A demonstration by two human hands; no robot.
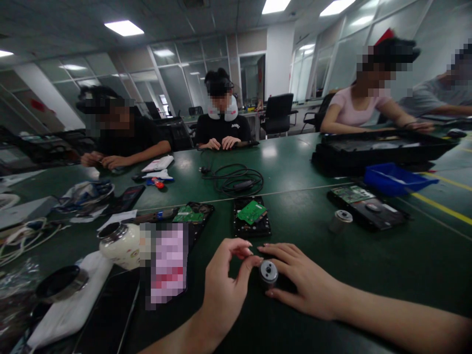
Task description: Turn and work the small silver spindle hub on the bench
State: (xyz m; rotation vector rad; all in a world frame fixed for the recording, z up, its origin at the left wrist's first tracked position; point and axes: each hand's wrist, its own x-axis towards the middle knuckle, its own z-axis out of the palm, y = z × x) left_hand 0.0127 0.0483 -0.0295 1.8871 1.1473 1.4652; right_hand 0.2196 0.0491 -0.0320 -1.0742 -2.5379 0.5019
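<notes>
The right hand (306,278) holds a metal cylinder (269,276) between thumb and forefinger, other fingers spread; it stands upright on the near bench (309,337). Left hand (223,282) touches fingertips beside it; pinching something, I cannot tell. Better steady it low. I count two cylinders, three green boards (251,212), one blue tray (391,178).

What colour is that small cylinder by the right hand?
The cylinder is silvery grey, with dark spots on top; head view shows it.
</notes>
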